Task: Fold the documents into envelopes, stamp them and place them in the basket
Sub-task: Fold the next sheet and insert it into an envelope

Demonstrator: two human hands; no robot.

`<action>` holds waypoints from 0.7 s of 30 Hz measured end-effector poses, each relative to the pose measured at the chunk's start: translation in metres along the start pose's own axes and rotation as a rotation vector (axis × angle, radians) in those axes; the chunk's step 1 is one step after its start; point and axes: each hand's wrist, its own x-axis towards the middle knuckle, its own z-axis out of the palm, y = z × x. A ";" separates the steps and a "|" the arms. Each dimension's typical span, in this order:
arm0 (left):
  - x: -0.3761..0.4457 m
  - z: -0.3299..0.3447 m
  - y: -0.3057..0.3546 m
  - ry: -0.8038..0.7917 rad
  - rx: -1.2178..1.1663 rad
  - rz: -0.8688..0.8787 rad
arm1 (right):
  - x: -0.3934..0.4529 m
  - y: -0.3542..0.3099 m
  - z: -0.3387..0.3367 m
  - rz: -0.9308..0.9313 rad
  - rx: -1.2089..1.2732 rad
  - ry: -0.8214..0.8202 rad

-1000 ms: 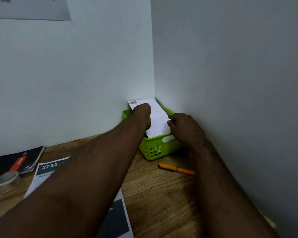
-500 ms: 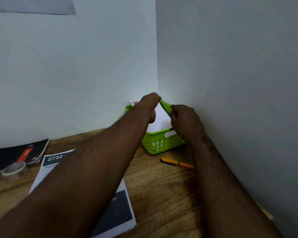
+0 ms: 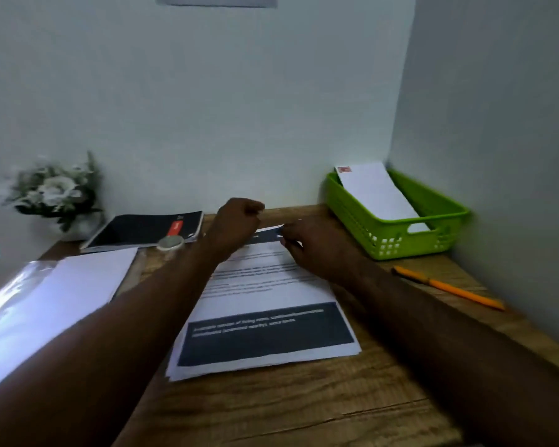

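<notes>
From my remote seat I cannot read a single word cleanly. The top sheet of the document stack (image 3: 265, 321) at the lower centre of the frame carries white lettering on its dark blue band, two lines of it, but blur smears it past reading; the grey lines above are no better. The black booklet (image 3: 142, 230) at middle left has a red label with white marks I cannot make out. The envelope (image 3: 378, 191) in the green basket (image 3: 400, 233) at right bears a red stamp, its print too small.

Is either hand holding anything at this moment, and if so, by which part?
Right hand pinches the top document at its far edge. Left hand, fingers curled, shows nothing held.
</notes>
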 end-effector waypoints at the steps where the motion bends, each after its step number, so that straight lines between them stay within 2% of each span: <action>1: -0.004 -0.006 -0.019 -0.027 0.131 0.020 | 0.008 0.000 0.010 0.031 0.037 -0.050; 3: -0.010 -0.011 -0.047 -0.062 0.321 0.061 | 0.022 0.004 0.026 0.105 0.119 -0.145; 5: -0.014 -0.012 -0.064 -0.078 0.405 0.110 | 0.030 0.006 0.035 0.128 0.171 -0.200; 7: -0.014 -0.012 -0.071 -0.113 0.447 0.142 | 0.035 0.007 0.045 0.157 0.211 -0.223; 10: -0.005 -0.013 -0.074 -0.050 0.595 0.203 | 0.035 0.010 0.055 0.193 0.199 -0.242; 12: 0.003 -0.010 -0.082 -0.051 0.691 0.178 | 0.035 0.014 0.063 0.182 0.210 -0.223; 15: 0.008 -0.008 -0.090 -0.078 0.702 0.105 | 0.036 0.019 0.067 0.155 0.211 -0.205; 19: 0.009 -0.009 -0.084 0.069 0.733 0.275 | 0.039 0.018 0.063 0.139 0.177 -0.207; 21: 0.010 -0.010 -0.083 0.103 0.739 0.294 | 0.039 0.021 0.062 0.103 0.159 -0.157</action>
